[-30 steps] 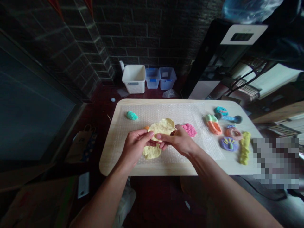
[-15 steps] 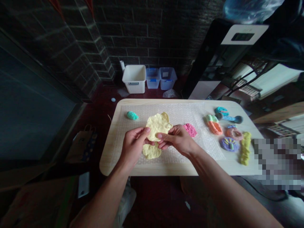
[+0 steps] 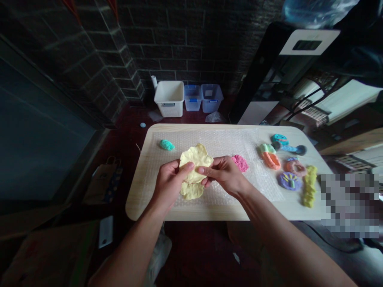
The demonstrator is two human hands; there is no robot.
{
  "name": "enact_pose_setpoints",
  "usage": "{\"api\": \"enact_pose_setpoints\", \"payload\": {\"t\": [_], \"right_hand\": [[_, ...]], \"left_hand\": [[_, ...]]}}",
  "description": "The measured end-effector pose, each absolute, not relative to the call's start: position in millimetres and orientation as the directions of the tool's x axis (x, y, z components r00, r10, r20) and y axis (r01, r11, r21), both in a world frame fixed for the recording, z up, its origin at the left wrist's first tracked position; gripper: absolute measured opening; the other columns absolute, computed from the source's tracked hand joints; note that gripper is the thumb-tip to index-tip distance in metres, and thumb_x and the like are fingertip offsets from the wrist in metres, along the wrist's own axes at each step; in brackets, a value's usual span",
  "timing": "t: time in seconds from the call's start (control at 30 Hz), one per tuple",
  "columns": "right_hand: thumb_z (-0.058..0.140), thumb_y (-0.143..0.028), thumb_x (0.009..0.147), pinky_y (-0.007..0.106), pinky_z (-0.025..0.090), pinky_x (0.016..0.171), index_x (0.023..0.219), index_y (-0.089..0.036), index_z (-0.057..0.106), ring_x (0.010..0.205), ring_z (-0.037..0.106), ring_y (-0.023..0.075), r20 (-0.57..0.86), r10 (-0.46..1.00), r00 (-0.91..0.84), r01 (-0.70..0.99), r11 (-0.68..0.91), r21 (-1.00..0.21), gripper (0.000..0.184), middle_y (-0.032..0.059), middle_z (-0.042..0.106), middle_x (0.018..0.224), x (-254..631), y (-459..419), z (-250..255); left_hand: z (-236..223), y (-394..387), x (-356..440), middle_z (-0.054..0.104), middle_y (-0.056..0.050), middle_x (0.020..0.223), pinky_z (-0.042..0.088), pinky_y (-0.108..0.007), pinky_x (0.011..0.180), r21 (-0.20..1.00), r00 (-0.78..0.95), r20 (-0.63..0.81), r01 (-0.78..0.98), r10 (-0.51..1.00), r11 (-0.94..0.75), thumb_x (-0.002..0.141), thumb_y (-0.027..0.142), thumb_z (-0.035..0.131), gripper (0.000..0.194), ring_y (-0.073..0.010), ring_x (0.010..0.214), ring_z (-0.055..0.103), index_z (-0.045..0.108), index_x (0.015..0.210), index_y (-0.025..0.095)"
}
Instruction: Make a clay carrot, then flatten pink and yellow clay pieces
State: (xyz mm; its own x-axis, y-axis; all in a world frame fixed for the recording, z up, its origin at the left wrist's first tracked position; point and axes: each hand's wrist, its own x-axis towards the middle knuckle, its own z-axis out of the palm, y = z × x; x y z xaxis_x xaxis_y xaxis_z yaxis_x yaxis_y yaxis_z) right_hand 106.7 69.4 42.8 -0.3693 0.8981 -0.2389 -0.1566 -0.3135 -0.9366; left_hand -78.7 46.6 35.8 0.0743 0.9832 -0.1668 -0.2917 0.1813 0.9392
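A flattened sheet of pale yellow modelling clay (image 3: 196, 157) is held up over the table between both hands. My left hand (image 3: 171, 179) is closed on its left side, thumb lying on top. From the right, my right hand (image 3: 223, 173) pinches the sheet, its thumb pressed on the face and fingers underneath. Below them, a second pale yellow clay piece (image 3: 192, 191) lies on the bubble wrap (image 3: 221, 191); its upper part is hidden behind the held sheet. A pink clay lump (image 3: 241, 163) sits just beyond my right hand, and a green clay lump (image 3: 166, 144) lies at the far left.
Several shaped clay pieces, including a purple disc (image 3: 289, 181) and a yellow-green strip (image 3: 310, 186), stand at the right of the wooden table (image 3: 209, 215). Past the far edge, a white bin (image 3: 169, 99) and two clear tubs stand on the floor by a water dispenser (image 3: 257, 75).
The yellow clay sheet has turned and shifted slightly left in my hands. My left thumb has moved further in over its face.
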Motion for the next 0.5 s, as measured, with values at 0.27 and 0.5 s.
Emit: {"api": "enact_pose_setpoints", "payload": {"t": [0.27,0.5], "right_hand": [[0.093,-0.048,0.078,0.021,0.054,0.05,0.071,-0.013,0.079,0.048,0.065,0.0104,-0.141,0.942,-0.303,-0.186,-0.204,-0.961,0.039,0.0047,0.075,0.061,105.0,71.5,40.1],[0.096,-0.046,0.074,0.023,0.055,0.054,0.074,-0.014,0.081,0.054,0.066,0.0108,-0.136,0.918,-0.372,-0.212,-0.227,-0.951,0.035,0.0048,0.077,0.067,107.3,72.3,40.4]], "left_hand": [[37.5,46.8,-76.8,0.075,-0.006,0.072,0.057,-0.023,0.063,0.916,0.203,-0.272,-0.244,0.941,0.318,0.075,0.035,0.094,0.032,-0.0124,0.061,0.067,0.079,0.087,0.009],[41.3,45.1,-77.3,0.076,-0.005,0.069,0.06,-0.023,0.06,0.909,0.203,-0.291,-0.246,0.935,0.337,0.07,0.034,0.097,0.032,-0.0126,0.059,0.068,0.081,0.084,0.01]]}}
